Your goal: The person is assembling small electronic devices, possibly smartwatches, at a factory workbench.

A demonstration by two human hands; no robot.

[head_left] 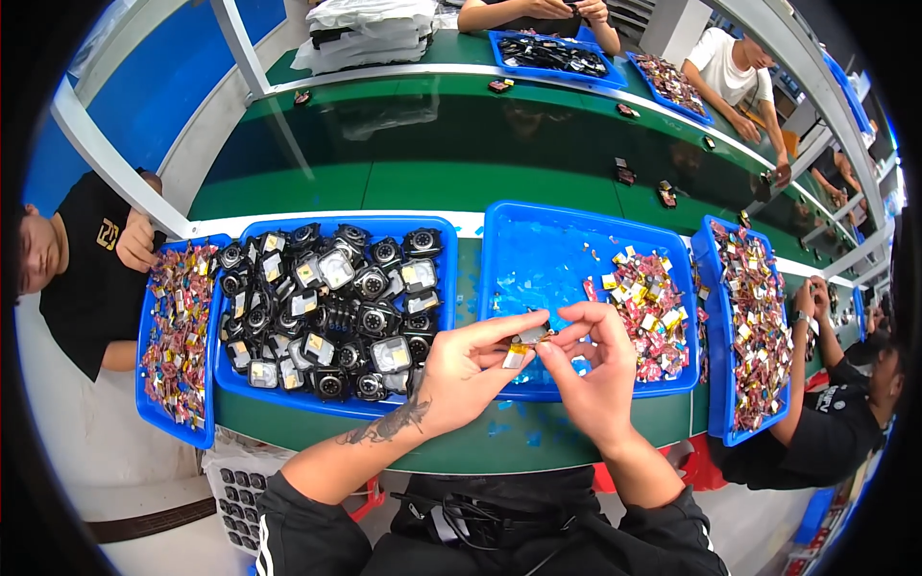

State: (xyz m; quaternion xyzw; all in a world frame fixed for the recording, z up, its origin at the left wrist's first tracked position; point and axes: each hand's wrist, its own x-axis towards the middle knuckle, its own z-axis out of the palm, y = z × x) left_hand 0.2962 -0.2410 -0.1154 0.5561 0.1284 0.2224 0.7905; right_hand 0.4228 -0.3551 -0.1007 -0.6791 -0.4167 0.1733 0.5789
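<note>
Both hands meet over the near edge of a blue tray. My left hand pinches a small silver and yellow part that looks like a small battery with a circuit piece. Curled in from the other side, my right hand grips the upper end of the same part between thumb and fingers. The finger contact hides some of it. Bits of blue film lie on the tray's left side, and a pile of similar red, yellow and silver parts fills its right.
At left stands a blue tray of black watch cases. Blue trays of small parts flank both sides. Beyond runs a green conveyor carrying scattered parts. Several people work around it; one person is at far left.
</note>
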